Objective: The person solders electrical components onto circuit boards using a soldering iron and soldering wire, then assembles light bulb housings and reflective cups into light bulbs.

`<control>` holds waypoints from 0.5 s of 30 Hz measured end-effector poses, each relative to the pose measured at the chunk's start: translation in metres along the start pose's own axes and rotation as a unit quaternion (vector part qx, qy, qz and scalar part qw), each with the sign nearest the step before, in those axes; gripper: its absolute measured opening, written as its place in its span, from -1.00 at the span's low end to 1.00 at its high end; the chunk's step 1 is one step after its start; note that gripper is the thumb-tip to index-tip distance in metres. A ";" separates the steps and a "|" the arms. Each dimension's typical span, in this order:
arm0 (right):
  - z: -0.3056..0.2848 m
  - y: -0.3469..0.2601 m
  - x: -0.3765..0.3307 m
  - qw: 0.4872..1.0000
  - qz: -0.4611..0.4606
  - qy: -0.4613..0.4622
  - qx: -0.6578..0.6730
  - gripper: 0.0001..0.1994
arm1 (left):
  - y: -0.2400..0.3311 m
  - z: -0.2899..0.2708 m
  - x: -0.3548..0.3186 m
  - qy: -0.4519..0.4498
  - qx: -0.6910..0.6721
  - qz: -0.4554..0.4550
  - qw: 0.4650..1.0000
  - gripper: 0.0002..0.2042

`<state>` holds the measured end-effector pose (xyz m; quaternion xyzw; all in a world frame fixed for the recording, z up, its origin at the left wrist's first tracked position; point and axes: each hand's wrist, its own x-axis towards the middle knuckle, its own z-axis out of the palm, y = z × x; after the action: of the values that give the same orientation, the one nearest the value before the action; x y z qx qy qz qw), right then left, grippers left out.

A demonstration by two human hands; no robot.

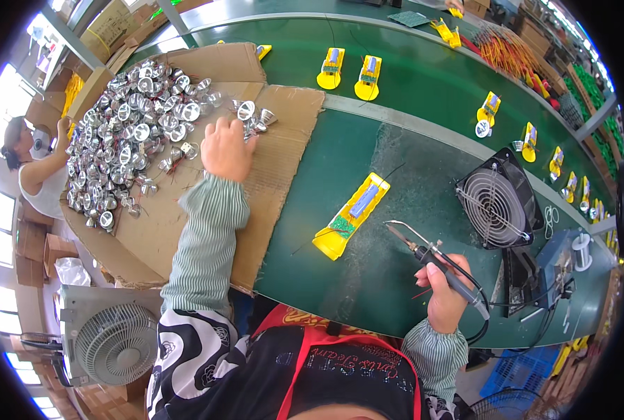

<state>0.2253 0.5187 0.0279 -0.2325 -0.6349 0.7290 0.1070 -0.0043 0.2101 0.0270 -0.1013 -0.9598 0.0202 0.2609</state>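
Note:
My left hand [228, 150] reaches over a flattened cardboard sheet [277, 150], its fingers bent downward and slightly apart, just short of a few silver reflector cups [246, 110]; no held thing shows, though its fingertips are partly hidden. A large heap of these cups [133, 126], with short wires, lies to its left. In my right hand [446, 290] is a soldering iron [452, 280] with a thin bent metal tube alongside its tip. The tip points left toward a yellow flashlight housing [333, 241] on the green bench, holding a blue battery cell [363, 201] and a green circuit board [342, 225].
A black fan with a wire guard [492, 203] stands right, beside a solder spool [582, 252] on a grey-blue unit. Beyond a metal rail, more yellow housings [368, 78] line the green belt [424, 84]. A grey fan [116, 343] stands lower left; another person [42, 168] is far left.

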 end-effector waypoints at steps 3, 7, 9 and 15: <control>0.000 0.002 0.000 1.000 -0.013 -0.016 0.002 -0.84 | -0.011 0.019 0.006 -0.054 -0.013 -0.024 0.998 -0.85; -0.002 0.003 0.000 1.000 0.000 -0.027 0.009 -0.83 | -0.040 0.025 0.005 -0.078 -0.255 -0.066 0.962 -0.88; -0.003 0.004 0.001 0.999 0.002 -0.030 0.010 -0.84 | -0.050 0.021 0.003 -0.075 -0.389 -0.109 0.911 -0.87; -0.002 0.003 0.004 0.999 0.000 -0.033 0.012 -0.84 | -0.021 -0.033 -0.006 -0.094 -0.688 -0.228 0.682 -0.91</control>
<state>0.2232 0.5213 0.0240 -0.2073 -0.6295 0.7435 0.0890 0.0133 0.1879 0.0543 -0.0281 -0.7164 -0.6968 0.0224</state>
